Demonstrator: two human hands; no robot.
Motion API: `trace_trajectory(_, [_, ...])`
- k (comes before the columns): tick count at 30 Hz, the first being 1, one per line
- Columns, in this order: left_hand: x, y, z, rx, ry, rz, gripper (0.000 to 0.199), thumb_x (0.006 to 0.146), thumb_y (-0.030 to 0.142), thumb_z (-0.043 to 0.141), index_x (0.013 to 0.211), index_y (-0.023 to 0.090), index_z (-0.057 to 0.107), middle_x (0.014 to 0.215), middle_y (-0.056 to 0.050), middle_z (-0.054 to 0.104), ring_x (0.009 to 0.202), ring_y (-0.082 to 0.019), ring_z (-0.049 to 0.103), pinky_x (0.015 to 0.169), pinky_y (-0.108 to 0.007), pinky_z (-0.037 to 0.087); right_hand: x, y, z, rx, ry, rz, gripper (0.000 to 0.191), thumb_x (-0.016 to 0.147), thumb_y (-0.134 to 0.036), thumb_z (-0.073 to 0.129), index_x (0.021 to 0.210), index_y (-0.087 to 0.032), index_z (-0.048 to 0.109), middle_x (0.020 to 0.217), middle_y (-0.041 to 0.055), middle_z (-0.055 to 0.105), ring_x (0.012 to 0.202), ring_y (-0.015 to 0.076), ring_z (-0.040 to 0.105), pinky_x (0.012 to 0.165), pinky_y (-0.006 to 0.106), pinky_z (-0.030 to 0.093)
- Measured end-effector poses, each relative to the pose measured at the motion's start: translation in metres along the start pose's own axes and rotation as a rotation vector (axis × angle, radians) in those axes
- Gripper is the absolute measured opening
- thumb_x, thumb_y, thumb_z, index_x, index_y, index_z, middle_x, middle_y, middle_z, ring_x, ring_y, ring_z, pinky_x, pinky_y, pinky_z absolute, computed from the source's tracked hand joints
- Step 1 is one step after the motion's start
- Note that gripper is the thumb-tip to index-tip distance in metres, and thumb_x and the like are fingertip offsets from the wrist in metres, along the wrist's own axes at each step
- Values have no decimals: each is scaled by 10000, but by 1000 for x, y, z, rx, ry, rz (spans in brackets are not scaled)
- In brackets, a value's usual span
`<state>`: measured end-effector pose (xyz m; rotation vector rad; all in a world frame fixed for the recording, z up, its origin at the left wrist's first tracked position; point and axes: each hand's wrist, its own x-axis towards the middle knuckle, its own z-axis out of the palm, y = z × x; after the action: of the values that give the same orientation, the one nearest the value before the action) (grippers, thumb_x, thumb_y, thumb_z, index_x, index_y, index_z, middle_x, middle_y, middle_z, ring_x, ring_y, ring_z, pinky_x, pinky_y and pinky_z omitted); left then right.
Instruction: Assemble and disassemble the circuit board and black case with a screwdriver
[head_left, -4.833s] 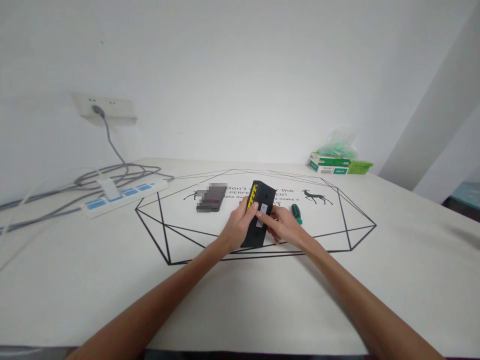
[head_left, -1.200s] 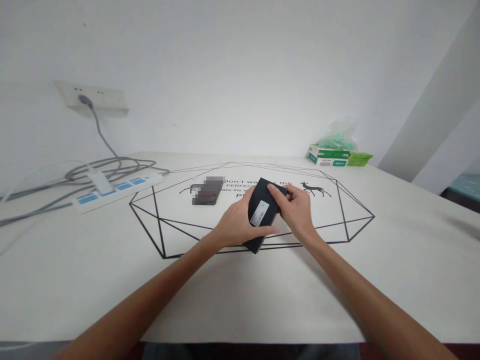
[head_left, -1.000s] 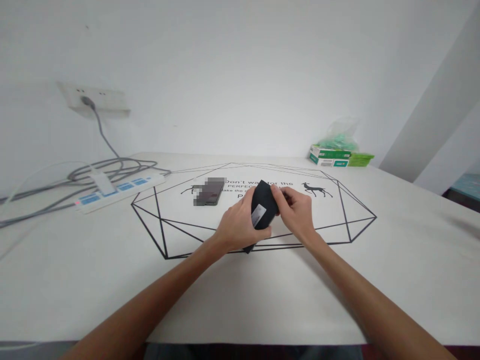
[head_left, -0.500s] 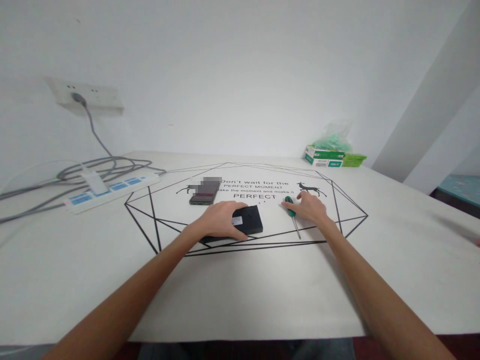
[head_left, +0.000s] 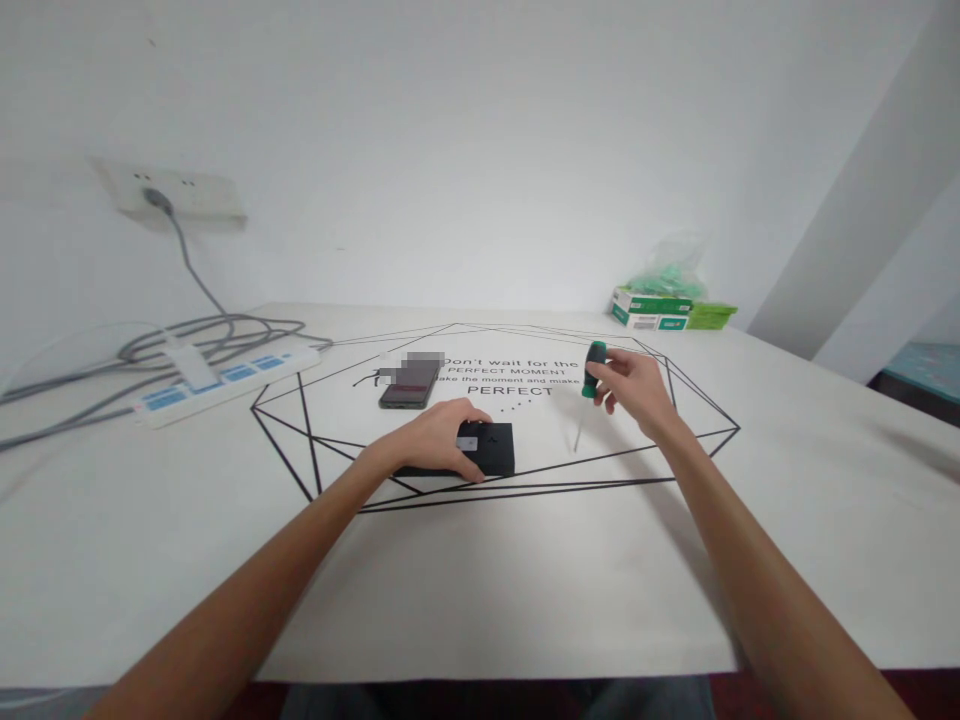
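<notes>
At the far left, gray cables [head_left: 217, 322] are lying in loose coils on the white table [head_left: 480, 580], and one is running up to a plug in the wall socket [head_left: 199, 200]. In front of the coils, a white power strip [head_left: 259, 372] is lying at a slant, with a white adapter [head_left: 190, 362] sitting in it. Further right, a dark phone [head_left: 414, 385] is lying flat on the table, partly covered by a pixelated patch.

Just nearer than the phone, the person's left hand [head_left: 441, 438] is arching over a black box [head_left: 498, 452], which is lying flat on the table with its right end showing. The thumb is bracing the near edge while the fingers are curling over the far side, so the hand is partly closed around the box; a pale label [head_left: 467, 443] is showing beside the thumb. Beyond the box, black printed lettering [head_left: 510, 390] is spreading across the tabletop.

To the right, a green-and-black screwdriver [head_left: 595, 370] is pointing its shaft downward at a slight tilt; whether the tip is touching the table is unclear. The right hand [head_left: 632, 385] is pinching its handle between thumb and fingers. Farther back, green-and-white boxes [head_left: 651, 308] are supporting a clear plastic bag [head_left: 670, 275] with green contents.
</notes>
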<state>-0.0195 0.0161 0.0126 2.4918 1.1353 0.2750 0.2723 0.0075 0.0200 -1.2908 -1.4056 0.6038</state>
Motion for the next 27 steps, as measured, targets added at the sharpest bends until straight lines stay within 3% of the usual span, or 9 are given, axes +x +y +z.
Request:
trace_trajectory(5, [1,-12,-3,-41,38,-14,684,532,426,777,1154,198,607,1169,-76,592,1071,-282,543,883,-329,413,-3,-8,0,284,85,24,188,667,-236,686,746,-176,526,604,37,682,495,208,675,451,304,562])
trace_trajectory(13, [4,-20,-2,-20,27,-39,682,540,381,763,1173,180,608,1157,-87,596,1069,-285,549,886,-332,414,-5,3,14,172,16,51,272,666,-283,751,764,-177,520,696,73,723,647,243,727,534,319,613])
trace_trajectory(27, [2,-16,-4,-10,16,-20,695,563,424,766,1206,211,612,1194,-84,608,1090,-287,557,912,-334,415,-6,11,22,138,-27,-7,342,686,-400,744,803,-178,511,752,78,723,672,254,729,529,341,615])
